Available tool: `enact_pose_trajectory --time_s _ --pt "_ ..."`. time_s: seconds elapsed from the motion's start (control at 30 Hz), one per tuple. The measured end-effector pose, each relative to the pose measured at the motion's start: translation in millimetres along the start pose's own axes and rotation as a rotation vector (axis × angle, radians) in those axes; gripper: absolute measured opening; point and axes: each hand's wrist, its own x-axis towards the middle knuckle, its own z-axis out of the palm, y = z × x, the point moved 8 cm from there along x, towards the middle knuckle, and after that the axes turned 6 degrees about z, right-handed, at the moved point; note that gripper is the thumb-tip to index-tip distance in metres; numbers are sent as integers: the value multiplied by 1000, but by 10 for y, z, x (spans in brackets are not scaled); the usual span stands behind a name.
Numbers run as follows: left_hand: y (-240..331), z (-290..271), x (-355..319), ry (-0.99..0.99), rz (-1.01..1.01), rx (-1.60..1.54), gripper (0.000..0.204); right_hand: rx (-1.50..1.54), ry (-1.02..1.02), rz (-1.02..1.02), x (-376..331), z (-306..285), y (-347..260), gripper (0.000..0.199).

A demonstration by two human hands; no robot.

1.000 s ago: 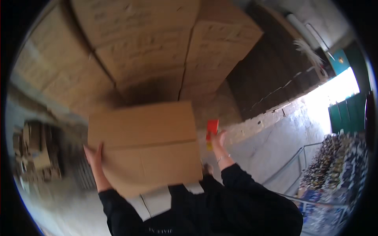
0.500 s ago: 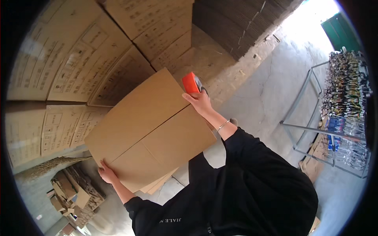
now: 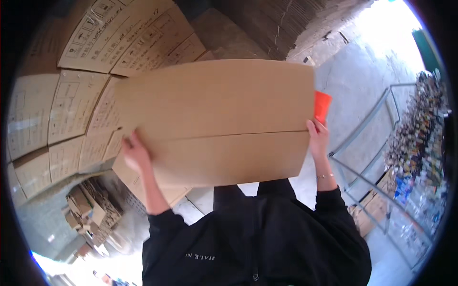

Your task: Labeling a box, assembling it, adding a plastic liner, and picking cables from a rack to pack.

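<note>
Cardboard, brown and flat, is held up wide in front of the body: the folded box (image 3: 214, 121) is gripped at both side edges, with the stacked cartons (image 3: 62, 109) behind it. The left hand (image 3: 135, 153) is closed on the left edge, arm bent and raised. The right hand (image 3: 318, 138) is closed on the right edge, and a red tape tool (image 3: 322, 106) is also held in that grip. The sheet could be dropped or bent, because one hand is shared with the tool. Sight ahead is blocked too, so the metal rack (image 3: 367, 176) could be bumped.
</note>
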Motion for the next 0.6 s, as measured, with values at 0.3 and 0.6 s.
enact_pose_trajectory --time_s 0.3,0.6 --pt "1672 2606 -259 -212 216 -124 62 -62 -48 139 946 -363 2040 30" --pt "1358 4582 -436 -245 253 -62 60 134 -168 443 1905 646 3206 27"
